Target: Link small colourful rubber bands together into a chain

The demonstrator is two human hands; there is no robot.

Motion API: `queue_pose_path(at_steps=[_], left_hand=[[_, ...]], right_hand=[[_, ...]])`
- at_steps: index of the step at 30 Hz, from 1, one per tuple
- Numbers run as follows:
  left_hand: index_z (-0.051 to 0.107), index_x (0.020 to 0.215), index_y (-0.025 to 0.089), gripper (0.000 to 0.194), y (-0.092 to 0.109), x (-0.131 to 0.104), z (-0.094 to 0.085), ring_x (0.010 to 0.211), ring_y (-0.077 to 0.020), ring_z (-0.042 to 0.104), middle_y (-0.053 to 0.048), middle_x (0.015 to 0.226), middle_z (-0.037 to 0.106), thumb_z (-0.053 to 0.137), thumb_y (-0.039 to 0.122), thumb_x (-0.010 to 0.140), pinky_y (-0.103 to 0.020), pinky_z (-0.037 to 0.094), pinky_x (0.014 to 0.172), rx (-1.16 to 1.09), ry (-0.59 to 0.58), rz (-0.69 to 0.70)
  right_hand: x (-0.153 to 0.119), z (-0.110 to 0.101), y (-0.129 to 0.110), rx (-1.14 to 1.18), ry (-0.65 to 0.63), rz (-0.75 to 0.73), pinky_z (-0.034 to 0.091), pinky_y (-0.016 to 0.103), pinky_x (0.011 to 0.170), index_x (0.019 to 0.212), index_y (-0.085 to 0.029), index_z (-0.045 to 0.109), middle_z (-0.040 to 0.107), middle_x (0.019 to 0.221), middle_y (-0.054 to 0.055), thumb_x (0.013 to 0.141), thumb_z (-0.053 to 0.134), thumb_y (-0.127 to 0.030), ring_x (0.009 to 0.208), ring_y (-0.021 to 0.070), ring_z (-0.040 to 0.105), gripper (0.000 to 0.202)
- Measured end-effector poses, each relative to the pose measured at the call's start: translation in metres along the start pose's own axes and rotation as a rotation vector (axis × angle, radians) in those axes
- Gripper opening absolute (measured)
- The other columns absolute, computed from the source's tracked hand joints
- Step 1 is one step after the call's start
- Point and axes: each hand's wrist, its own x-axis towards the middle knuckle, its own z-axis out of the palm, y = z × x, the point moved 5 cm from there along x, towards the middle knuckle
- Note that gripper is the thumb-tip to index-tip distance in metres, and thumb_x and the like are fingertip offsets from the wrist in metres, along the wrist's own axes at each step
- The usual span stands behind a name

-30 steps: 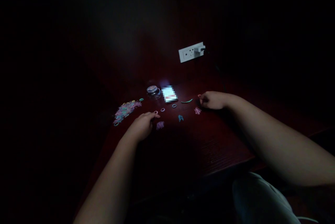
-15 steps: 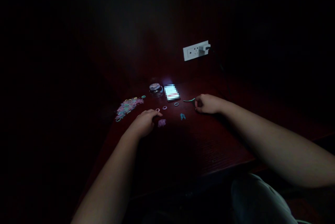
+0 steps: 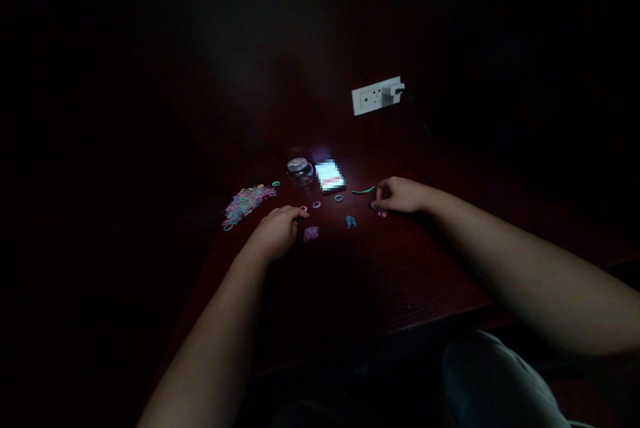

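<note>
On the dark red table, my left hand [image 3: 279, 231] lies low with its fingers stretched out. Its index fingertip touches or almost touches a pink hair tie [image 3: 303, 209]. A lilac hair tie [image 3: 317, 205] and a grey-blue one [image 3: 339, 199] rest farther right. My right hand [image 3: 403, 195] is closed in a pinch, thumb and index together at the tabletop; what they hold is too small to make out. By its fingertips lie a green strand [image 3: 364, 190] and a small pink bunch [image 3: 383, 213]. A purple bunch [image 3: 311, 233] and a blue bunch [image 3: 351, 221] lie between the hands.
Left of my hands spreads a pile of multicoloured hair ties [image 3: 249, 205]. A round clear jar [image 3: 299, 171] stands at the back beside a lit phone [image 3: 329, 175]. A white wall socket [image 3: 376, 96] holds a plugged-in charger. The surroundings are very dark.
My right hand has turned and shifted slightly, uncovering the small pink bunch under it. My left index finger has moved slightly up toward the pink hair tie.
</note>
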Motion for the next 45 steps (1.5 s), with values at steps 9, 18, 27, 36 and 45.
queue_pose_path(at_steps=[9,18,27,36,45], left_hand=[[0.064,0.111,0.024,0.034,0.000,0.000,-0.001,0.114,-0.0222,0.055,-0.004,0.122,0.062,0.044,0.017,0.085,-0.039,0.041,0.102,-0.007,0.005,-0.019],[0.064,0.111,0.024,0.033,0.000,0.001,-0.002,0.113,-0.0211,0.056,-0.003,0.121,0.063,0.043,0.019,0.086,-0.038,0.041,0.103,-0.020,0.027,-0.024],[0.064,0.111,0.023,0.029,-0.001,0.002,-0.003,0.112,-0.0210,0.055,-0.005,0.120,0.063,0.048,0.022,0.086,-0.038,0.041,0.103,-0.019,0.026,-0.038],[0.067,0.104,0.025,0.025,-0.013,0.004,0.001,0.107,-0.0207,0.058,-0.004,0.114,0.065,0.049,0.025,0.086,-0.035,0.042,0.101,0.002,0.099,-0.106],[0.065,0.112,0.014,0.034,-0.092,0.014,0.014,0.114,-0.0241,0.057,-0.011,0.120,0.064,0.043,0.019,0.086,-0.036,0.041,0.103,-0.051,0.298,-0.459]], right_hand=[[-0.002,0.001,-0.002,-0.008,-0.051,-0.014,0.043,0.028,0.060,0.069,-0.019,0.062,0.070,0.071,0.003,0.074,0.064,-0.038,0.066,0.0173,0.063,0.019],[-0.001,0.001,0.000,-0.016,-0.021,-0.011,0.043,0.028,0.061,0.071,-0.018,0.062,0.070,0.070,0.004,0.078,0.059,-0.040,0.064,0.0170,0.063,0.022],[0.000,0.002,-0.001,0.020,-0.047,-0.037,0.045,0.028,0.063,0.070,-0.018,0.060,0.072,0.073,0.005,0.078,0.058,-0.036,0.068,0.0175,0.065,0.020],[0.001,0.004,0.000,0.065,-0.064,-0.070,0.047,0.029,0.067,0.071,-0.019,0.058,0.072,0.072,0.004,0.079,0.055,-0.038,0.069,0.0185,0.067,0.021],[-0.002,0.003,-0.006,0.098,-0.084,-0.047,0.046,0.028,0.064,0.067,-0.020,0.056,0.072,0.071,0.005,0.079,0.054,-0.042,0.066,0.0180,0.066,0.025]])
